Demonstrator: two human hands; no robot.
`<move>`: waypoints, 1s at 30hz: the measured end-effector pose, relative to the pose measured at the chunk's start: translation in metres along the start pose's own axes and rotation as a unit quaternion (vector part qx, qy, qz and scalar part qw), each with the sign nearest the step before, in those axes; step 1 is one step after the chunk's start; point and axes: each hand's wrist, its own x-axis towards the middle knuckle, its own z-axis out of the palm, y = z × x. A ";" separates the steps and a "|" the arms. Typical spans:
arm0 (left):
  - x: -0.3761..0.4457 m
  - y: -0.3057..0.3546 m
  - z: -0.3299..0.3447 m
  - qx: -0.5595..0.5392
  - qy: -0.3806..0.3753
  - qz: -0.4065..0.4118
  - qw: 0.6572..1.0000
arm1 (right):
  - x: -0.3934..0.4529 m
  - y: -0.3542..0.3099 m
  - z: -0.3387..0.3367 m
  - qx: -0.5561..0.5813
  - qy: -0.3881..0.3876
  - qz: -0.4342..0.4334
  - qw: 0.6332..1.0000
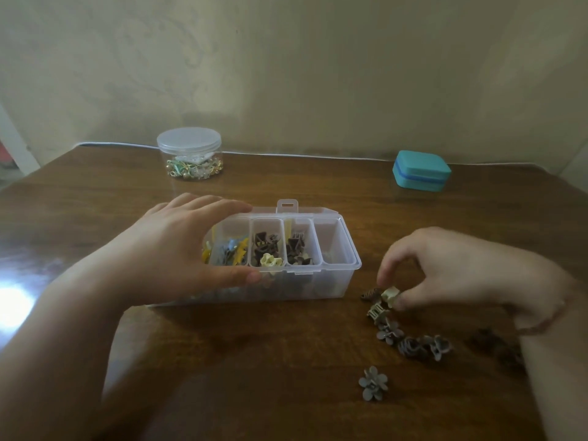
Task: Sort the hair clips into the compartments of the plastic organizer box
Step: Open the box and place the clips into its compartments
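Grey flower clip [373, 383] lies nearest you, right of the organizer box [318, 281]. Your right hand [445, 268] pinches a cream clip [390, 296] beside the box; your left hand [178, 246] grips the box's left end.

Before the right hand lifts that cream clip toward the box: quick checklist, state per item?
1. Grip: right hand pinches the cream clip between its fingers and thumb. ok.
2. Clip free of its neighbours: a brown clip lies right beside it, contact unclear. cannot tell.
3. Box steadied: left hand grips its left end. ok.
4. Box open: lid up, compartments exposed. ok.
5. Free compartment: the rightmost looks nearly empty; the second from left already holds a cream clip among brown ones. ok.
6. Path from clip to box: bare table between them. ok.
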 end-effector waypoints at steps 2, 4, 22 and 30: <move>0.000 0.000 0.000 0.003 0.000 0.001 1.000 | 0.000 0.001 -0.001 -0.010 0.009 0.019 1.000; 0.000 0.001 0.000 0.006 0.002 0.004 1.000 | -0.005 0.006 -0.007 0.025 0.039 0.019 0.999; 0.001 0.008 0.003 0.019 -0.003 0.016 1.000 | 0.000 0.031 -0.010 0.128 0.337 0.001 0.933; 0.001 0.008 0.002 0.016 -0.006 0.015 1.000 | 0.006 0.034 -0.004 0.074 -0.030 0.089 0.993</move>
